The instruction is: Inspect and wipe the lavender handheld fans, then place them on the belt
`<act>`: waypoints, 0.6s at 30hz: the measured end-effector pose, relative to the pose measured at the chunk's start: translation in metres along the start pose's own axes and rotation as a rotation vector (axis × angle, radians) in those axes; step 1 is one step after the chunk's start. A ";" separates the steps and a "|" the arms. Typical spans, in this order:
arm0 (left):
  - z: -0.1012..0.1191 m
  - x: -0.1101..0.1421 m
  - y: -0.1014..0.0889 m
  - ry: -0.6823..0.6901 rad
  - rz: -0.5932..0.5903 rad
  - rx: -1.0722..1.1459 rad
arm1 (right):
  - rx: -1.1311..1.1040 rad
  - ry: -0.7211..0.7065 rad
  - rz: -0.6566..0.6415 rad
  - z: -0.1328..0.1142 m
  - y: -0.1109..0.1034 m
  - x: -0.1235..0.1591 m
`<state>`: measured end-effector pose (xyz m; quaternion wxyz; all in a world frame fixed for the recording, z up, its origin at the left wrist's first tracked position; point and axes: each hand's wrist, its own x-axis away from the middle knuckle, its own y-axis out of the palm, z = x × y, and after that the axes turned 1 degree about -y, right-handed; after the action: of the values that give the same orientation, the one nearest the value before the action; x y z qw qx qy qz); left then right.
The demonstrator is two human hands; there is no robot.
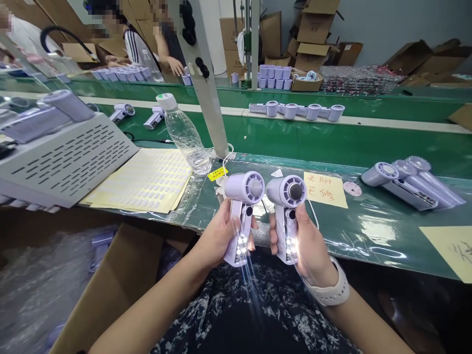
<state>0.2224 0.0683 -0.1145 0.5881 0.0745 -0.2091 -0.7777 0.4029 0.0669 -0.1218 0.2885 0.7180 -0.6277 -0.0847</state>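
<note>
Wrapped around the handle of a lilac handheld fan (243, 189) is my left hand (219, 231). A second lilac handheld fan (286, 191) sits in the grip of my right hand (313, 241), whose wrist wears a white watch band. Both fans are upright, side by side and slightly apart, just above the bench's front edge. White lights glow on the lower handle of each. The right fan has a dark grey centre cap, the left a pale one.
On the bench stand a clear water bottle (184, 132), sticker sheets (147, 177) and a slotted metal box (73, 157). More fans (409, 187) lie at right near a handwritten yellow note (324, 189). Behind runs a green conveyor (295, 135) with fans; people work beyond it.
</note>
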 end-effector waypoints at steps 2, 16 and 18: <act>0.001 -0.001 0.002 -0.024 0.047 0.012 | 0.004 0.052 -0.022 0.001 -0.003 -0.002; 0.016 0.019 0.005 0.057 -0.146 0.072 | -0.156 0.018 -0.218 -0.014 -0.002 0.016; 0.023 0.026 0.010 0.062 -0.164 0.053 | -0.166 0.020 -0.270 -0.019 0.003 0.020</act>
<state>0.2147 0.0468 -0.0867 0.5265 0.1309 -0.2048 -0.8147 0.4134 0.0539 -0.1002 0.3392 0.7704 -0.5133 -0.1670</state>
